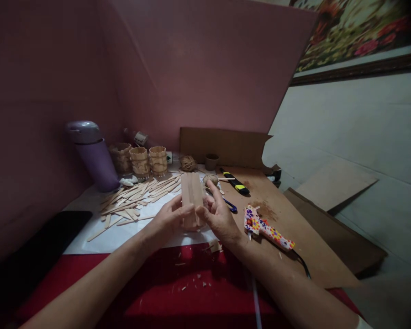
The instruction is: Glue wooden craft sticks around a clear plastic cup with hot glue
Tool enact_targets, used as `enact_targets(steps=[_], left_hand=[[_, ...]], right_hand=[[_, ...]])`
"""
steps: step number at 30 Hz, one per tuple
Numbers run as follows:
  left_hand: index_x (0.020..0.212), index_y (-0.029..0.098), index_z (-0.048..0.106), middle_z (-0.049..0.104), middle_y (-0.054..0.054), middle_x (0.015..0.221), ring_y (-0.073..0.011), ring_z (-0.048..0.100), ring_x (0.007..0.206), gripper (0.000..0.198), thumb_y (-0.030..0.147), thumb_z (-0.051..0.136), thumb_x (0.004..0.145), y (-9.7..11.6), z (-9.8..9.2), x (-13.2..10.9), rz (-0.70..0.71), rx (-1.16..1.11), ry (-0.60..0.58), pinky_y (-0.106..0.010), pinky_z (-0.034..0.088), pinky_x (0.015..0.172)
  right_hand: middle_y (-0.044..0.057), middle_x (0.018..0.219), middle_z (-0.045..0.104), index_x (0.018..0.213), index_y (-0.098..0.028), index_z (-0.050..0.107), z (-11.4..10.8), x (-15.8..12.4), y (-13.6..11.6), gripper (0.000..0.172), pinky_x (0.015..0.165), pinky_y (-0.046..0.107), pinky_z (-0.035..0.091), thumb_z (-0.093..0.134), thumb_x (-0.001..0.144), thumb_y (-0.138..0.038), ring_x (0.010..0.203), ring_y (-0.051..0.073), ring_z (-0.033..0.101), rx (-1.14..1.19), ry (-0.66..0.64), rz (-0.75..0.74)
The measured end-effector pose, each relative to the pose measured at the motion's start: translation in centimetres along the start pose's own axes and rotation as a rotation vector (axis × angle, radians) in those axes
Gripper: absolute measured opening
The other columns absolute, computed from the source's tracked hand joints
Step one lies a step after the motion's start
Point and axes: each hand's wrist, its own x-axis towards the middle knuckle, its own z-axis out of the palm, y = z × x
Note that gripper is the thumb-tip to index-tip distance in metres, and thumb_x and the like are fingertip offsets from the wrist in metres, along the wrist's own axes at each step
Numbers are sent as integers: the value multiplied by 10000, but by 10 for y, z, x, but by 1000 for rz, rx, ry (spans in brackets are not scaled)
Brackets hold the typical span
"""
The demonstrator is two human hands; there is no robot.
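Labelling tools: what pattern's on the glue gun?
Multicoloured flowers, with orange, yellow and purple among them, on a whitish glue gun; best seen in the head view.

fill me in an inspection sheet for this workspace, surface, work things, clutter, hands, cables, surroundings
surface: white sheet and brown cardboard, with red cloth at the front
work things: wooden-stick piece held; loose sticks spread on the white sheet; floral glue gun and yellow-black cutter lying on the cardboard
clutter: small scraps near the front edge; purple bottle at the left
hands: left hand and right hand both on the stick piece
cables: black cord at the glue gun's handle; its far end not visible
surroundings: pink wall behind, framed picture at upper right
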Motion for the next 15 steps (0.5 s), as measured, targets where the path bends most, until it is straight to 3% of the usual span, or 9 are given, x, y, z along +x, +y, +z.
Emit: enact_targets(steps=[3,7,11,15], left_hand=[[1262,186,593,664,-172,1215,-224,717,787,477,386,703,843,2,-2,0,-70,-40,30,-341,586,687],[1243,179,599,679,-169,1179,-229,728,773,469,437,671,858,4,-4,-1,-114,-92,3,-338,590,694],[1244,170,578,710,-151,1060,-212,724,732,492,489,634,873,5,-5,-3,-181,-135,-4,-341,585,687],[1179,154,584,717,-134,1000,-233,726,782,459,448,689,843,5,-2,-3,-147,-146,43,-364,581,733]], right_hand=[[215,1322,603,1571,-139,148,-1,-1,-5,1215,983,471,519,637,679,-803,1190,346,620,-102,44,22],[177,1327,618,1557,-176,245,-1,-3,-8,1006,1018,486,493,474,806,-805,1239,332,591,-177,93,41],[172,1308,632,1547,-169,276,-1,-1,-6,959,1073,492,447,504,830,-763,1255,315,582,-212,105,52],[171,1315,634,1529,-153,314,-2,1,-1,928,1080,465,446,578,829,-701,1343,310,505,-168,123,83]])
